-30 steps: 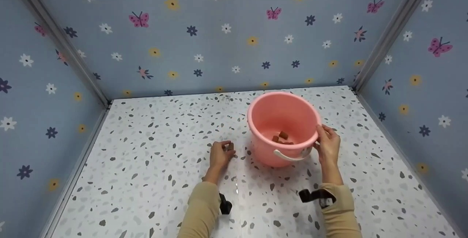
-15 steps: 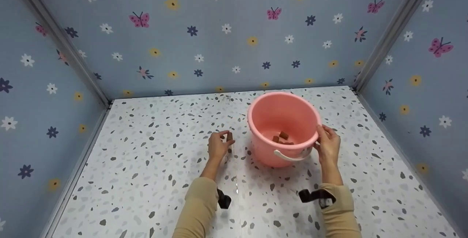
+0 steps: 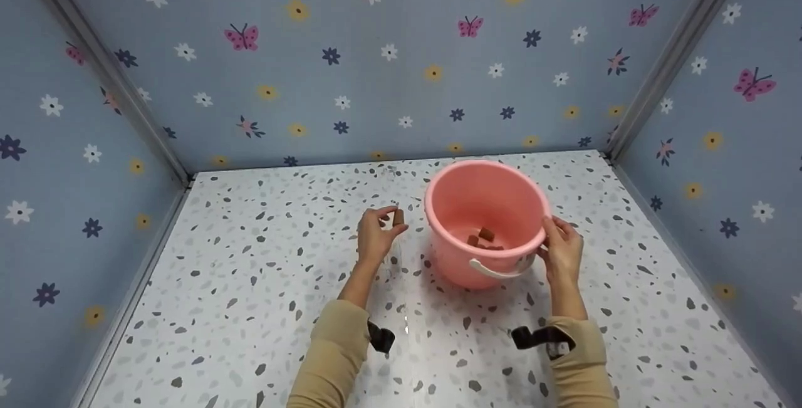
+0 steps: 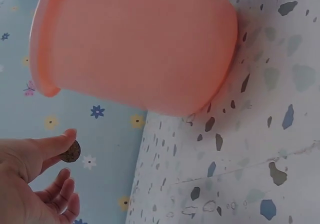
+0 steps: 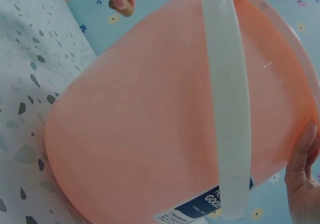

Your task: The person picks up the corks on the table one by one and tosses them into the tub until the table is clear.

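Raised a little off the floor, my left hand [image 3: 373,240] pinches a brown cork [image 3: 398,216] between thumb and fingers, just left of the pink bucket [image 3: 463,264]. The cork's round, speckled end [image 4: 73,152] faces the camera in the left wrist view. My right hand [image 3: 566,250] grips the bucket's rim on its right side, thumb over the edge. Several brown corks [image 3: 486,234] lie at the bottom inside the bucket; the near wall partly hides them. The bucket's white handle [image 5: 227,99] hangs down across its front.
A white, speckled surface [image 3: 250,301] lies under everything. Blue walls [image 3: 388,82] with flowers and butterflies enclose it at the back and both sides. A printed label [image 5: 200,206] is stuck on the bucket. Black camera mounts [image 3: 380,337] sit at both wrists.
My left hand has lifted the cork from the floor and moved it away from me, up to about the height of the bucket's side. The right hand and the bucket have stayed put.
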`<action>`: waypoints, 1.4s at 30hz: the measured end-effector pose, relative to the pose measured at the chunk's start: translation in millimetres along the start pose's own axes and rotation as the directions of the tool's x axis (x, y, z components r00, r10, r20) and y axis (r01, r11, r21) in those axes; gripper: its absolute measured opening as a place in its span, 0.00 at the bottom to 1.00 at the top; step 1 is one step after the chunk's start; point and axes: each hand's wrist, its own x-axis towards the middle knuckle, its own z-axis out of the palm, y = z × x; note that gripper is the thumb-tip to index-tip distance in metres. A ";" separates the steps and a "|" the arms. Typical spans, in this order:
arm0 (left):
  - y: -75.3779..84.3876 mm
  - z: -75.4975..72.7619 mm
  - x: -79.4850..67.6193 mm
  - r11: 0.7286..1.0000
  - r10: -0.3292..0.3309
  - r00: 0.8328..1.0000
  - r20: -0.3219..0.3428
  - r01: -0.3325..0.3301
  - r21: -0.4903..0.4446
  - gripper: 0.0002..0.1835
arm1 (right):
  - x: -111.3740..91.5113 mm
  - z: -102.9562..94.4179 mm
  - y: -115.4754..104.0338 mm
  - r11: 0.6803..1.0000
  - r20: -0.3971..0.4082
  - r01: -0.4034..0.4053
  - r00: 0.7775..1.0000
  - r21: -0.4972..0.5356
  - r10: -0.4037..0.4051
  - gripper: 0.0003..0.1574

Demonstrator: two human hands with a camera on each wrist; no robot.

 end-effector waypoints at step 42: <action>101.1 22.8 -4.6 0.975 0.194 0.959 0.207 -0.212 0.068 0.21 | -36.4 21.9 -40.4 0.997 -0.029 -0.067 0.997 -0.045 0.066 0.34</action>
